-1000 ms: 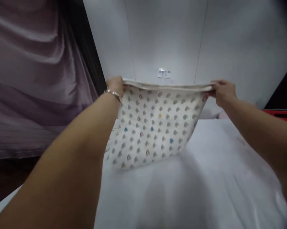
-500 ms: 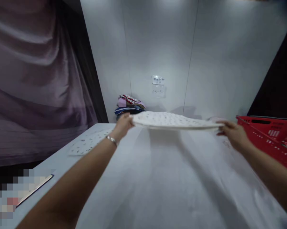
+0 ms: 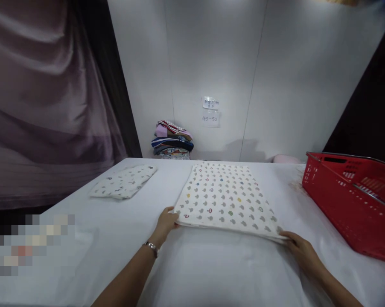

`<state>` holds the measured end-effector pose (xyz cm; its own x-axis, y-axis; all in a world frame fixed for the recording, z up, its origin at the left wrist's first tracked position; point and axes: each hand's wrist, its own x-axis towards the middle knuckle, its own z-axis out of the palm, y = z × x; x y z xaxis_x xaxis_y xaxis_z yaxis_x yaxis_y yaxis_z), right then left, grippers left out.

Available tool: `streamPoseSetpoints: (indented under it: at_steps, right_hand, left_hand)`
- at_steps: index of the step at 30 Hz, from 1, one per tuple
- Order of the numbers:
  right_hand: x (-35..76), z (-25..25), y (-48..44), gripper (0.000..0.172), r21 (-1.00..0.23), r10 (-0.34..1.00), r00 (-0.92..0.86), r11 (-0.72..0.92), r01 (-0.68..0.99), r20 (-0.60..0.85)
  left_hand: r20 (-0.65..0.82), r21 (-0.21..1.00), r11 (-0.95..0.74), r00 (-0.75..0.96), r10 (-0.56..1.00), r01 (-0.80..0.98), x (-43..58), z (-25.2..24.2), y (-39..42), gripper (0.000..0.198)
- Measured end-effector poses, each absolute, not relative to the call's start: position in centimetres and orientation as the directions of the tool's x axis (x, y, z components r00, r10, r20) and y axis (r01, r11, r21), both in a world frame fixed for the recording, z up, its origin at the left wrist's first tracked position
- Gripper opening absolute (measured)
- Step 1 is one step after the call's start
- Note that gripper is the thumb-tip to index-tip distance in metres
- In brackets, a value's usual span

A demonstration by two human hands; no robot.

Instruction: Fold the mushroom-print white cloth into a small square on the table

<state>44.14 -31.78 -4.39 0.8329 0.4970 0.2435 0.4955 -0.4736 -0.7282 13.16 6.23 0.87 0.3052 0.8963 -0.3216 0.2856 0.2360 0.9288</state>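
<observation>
Printed cloth, white with grey mushroom-like motifs and a few coloured ones, is being held spread out at center, slightly right, on white table. Its near-left corner is being pinched by left hand, a metallic bracelet being worn at that wrist. Near-right corner is being gripped by right hand, thumb on top, lower right of center. Both grips are being kept narrow, closed on fabric; underside fingers are being hidden. Whether the near edge is being lifted off the table cannot be told.

Around: second printed cloth is lying left of center, well apart from the held one. Stack of folded fabrics is being propped near the far edge, upper middle-left. Red basket is taking up the right side, beside the right forearm, apart from the held cloth; the space on that side is being narrowed by it. Pinkish item is being partly hidden at the far edge. Two paper labels are being displayed on pale wall, "45-50" being shown on the lower. Upper left is being filled by mauve curtain. Lower-left patch is being obscured by pixelation.
</observation>
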Motion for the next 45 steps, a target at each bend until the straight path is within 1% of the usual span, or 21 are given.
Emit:
streamPoseSetpoints:
  at_steps: [3,5,7,10,12,14,16,19,22,24,26,28,30,32,34,36,41,45]
  right_hand:
    - [43.9,-5.8,-32.8,0.020,-0.770,0.490,0.835,-0.422,0.479,0.251]
    - [43.7,-6.3,-33.4,0.021,-0.755,0.501,0.832,-0.443,0.484,0.239]
    - [43.5,-6.2,-33.7,0.021,-0.718,0.539,0.810,-0.468,0.515,0.231]
    - [43.0,-5.7,-34.1,0.027,-0.632,0.595,0.769,-0.508,0.585,0.234]
    - [42.9,-5.4,-34.3,0.032,-0.564,0.640,0.740,-0.539,0.625,0.207]
    - [42.8,-5.3,-34.4,0.035,-0.502,0.673,0.717,-0.565,0.655,0.180]
    - [42.8,-5.4,-34.6,0.035,-0.459,0.685,0.707,-0.577,0.675,0.177]
    - [42.5,-5.5,-35.0,0.032,-0.402,0.693,0.682,-0.570,0.716,0.233]
    - [41.8,-5.5,-35.0,0.034,-0.295,0.738,0.593,-0.517,0.803,0.322]
    - [41.1,-5.4,-34.5,0.036,-0.215,0.784,0.510,-0.462,0.860,0.353]
    - [40.3,-5.4,-33.4,0.036,-0.162,0.827,0.430,-0.398,0.903,0.362]
    - [39.7,-5.4,-32.0,0.035,-0.137,0.856,0.364,-0.337,0.932,0.367]
    - [39.4,-5.5,-30.4,0.033,-0.124,0.877,0.304,-0.278,0.953,0.373]
    - [39.4,-5.7,-28.9,0.033,-0.110,0.883,0.251,-0.225,0.968,0.398]
    - [39.5,-5.7,-27.7,0.032,-0.099,0.881,0.208,-0.183,0.978,0.426]
    - [39.6,-5.6,-26.9,0.031,-0.092,0.883,0.175,-0.149,0.985,0.436]
    - [39.7,-5.3,-25.8,0.034,-0.112,0.894,0.159,-0.123,0.986,0.420]
    - [39.5,-5.3,-25.5,0.035,-0.115,0.903,0.162,-0.126,0.985,0.399]
  left_hand:
    - [-0.345,0.917,0.257,0.282,0.895,0.305,11.9,-0.3,5.3,0.033]
    - [-0.318,0.914,0.218,0.270,0.909,0.342,11.5,-0.8,4.8,0.035]
    - [-0.294,0.901,0.171,0.271,0.917,0.399,11.4,-1.1,4.5,0.040]
    - [-0.303,0.870,0.145,0.277,0.912,0.472,11.6,-1.4,4.3,0.049]
    - [-0.288,0.838,0.098,0.282,0.915,0.536,11.9,-1.6,4.2,0.053]
    - [-0.207,0.754,-0.047,0.304,0.930,0.655,12.2,-1.6,3.9,0.052]
    - [-0.158,0.680,-0.135,0.323,0.933,0.720,12.4,-1.5,3.6,0.050]
    - [-0.153,0.654,-0.155,0.330,0.931,0.740,12.4,-1.3,3.4,0.053]
    - [-0.158,0.631,-0.169,0.338,0.928,0.757,12.1,-1.1,3.1,0.053]
    - [-0.065,0.587,-0.256,0.360,0.931,0.768,12.0,-1.0,2.5,0.049]
    - [0.107,0.515,-0.429,0.441,0.891,0.742,12.0,-1.1,1.5,0.043]
    - [0.240,0.427,-0.641,0.604,0.760,0.637,12.4,-1.3,0.3,0.036]
    - [0.279,0.359,-0.809,0.774,0.569,0.465,13.1,-1.7,-0.8,0.027]
    - [0.276,0.317,-0.897,0.875,0.398,0.309,14.0,-2.2,-1.7,0.020]
    - [0.259,0.297,-0.927,0.915,0.310,0.230,14.9,-2.7,-2.0,0.016]
    - [0.237,0.297,-0.934,0.932,0.276,0.201,15.6,-3.2,-1.9,0.013]
    - [0.259,0.293,-0.943,0.936,0.238,0.159,16.1,-3.7,-1.0,0.020]
    - [0.275,0.237,-0.958,0.934,0.228,0.163,16.1,-4.0,-1.0,0.021]
